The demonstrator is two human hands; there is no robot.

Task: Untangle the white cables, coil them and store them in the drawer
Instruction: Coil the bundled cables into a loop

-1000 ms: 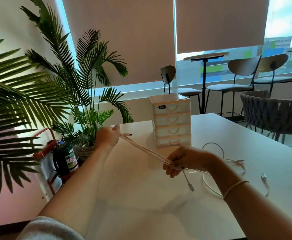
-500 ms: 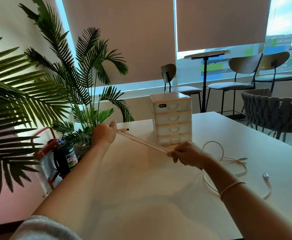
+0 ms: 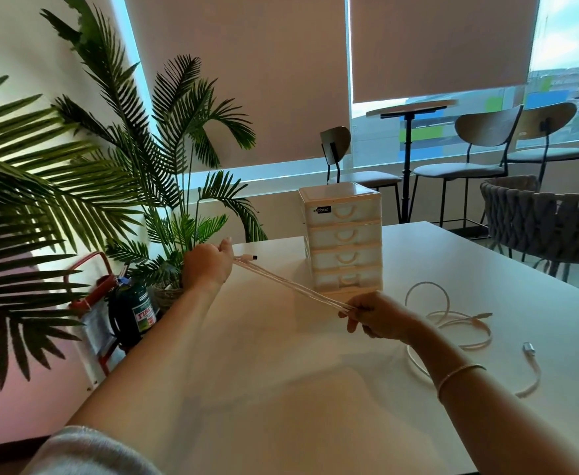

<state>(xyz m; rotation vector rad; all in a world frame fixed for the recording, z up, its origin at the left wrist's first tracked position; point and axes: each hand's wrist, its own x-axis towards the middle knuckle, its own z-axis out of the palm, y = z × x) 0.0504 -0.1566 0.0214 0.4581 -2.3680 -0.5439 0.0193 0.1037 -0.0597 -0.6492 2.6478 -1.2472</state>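
Note:
A white cable [image 3: 288,285], folded into several strands, is stretched taut above the white table [image 3: 281,389]. My left hand [image 3: 207,267] grips one end near the table's far left edge, with a plug tip sticking out past the fingers. My right hand [image 3: 375,315] pinches the other end in front of the drawer unit. The small cream drawer unit [image 3: 343,240] stands upright with all its drawers closed. A second white cable [image 3: 452,323] lies loose in loops on the table to the right of my right hand, its plug [image 3: 529,347] further right.
Palm plants [image 3: 75,173] fill the left side beyond the table edge, with a fire extinguisher [image 3: 133,310] on the floor below. A woven chair [image 3: 548,228] stands past the table's far right edge. Bar chairs and a high table line the window.
Both hands have drawn further apart, pulling the folded cable tight. My right hand lifted off the loose cable pile, and the dangling plug end beneath it is no longer hanging free.

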